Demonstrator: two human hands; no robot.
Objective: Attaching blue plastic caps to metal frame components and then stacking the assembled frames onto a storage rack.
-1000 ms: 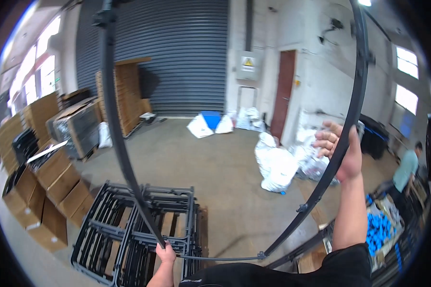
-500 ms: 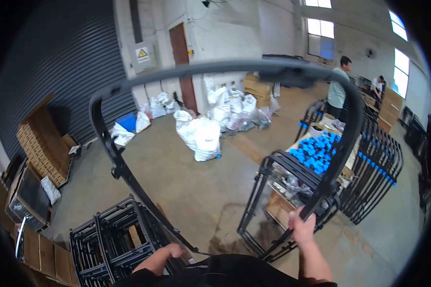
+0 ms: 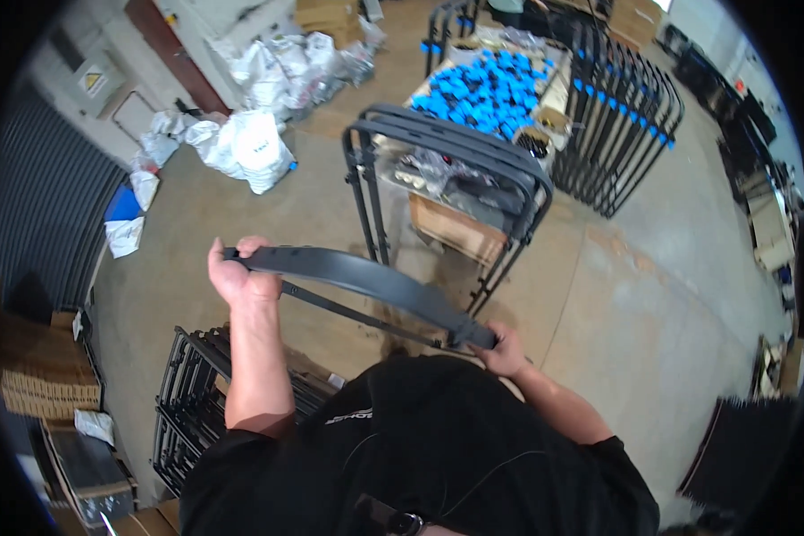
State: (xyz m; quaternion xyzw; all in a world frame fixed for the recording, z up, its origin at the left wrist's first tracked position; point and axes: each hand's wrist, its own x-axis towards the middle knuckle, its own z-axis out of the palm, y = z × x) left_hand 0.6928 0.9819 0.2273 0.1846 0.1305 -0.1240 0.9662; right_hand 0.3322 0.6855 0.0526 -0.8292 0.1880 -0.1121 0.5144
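A black tubular metal frame (image 3: 357, 272) is held in front of my body, its wide curved bar slanting from upper left down to lower right. My left hand (image 3: 246, 272) grips the bar's left end, with the thumb standing up and fingers wrapped over it. At the other end, my right hand (image 3: 505, 351) is closed around the corner by my right side. Beneath the curved bar runs a thinner bar (image 3: 357, 314) of the same frame. Several similar black frames (image 3: 447, 134) stand upright just beyond, against the near end of a table.
Blue plastic parts (image 3: 487, 94) are heaped on the table. More black frames with blue pieces stand in a row (image 3: 630, 116) to its right. A stack of black frames (image 3: 188, 393) lies by my left side. White sacks (image 3: 257, 147) sit on the floor at far left.
The frame has come down from high in front of me to waist level. My left hand has risen from low at the left onto its end. The view has tilted down and turned right.
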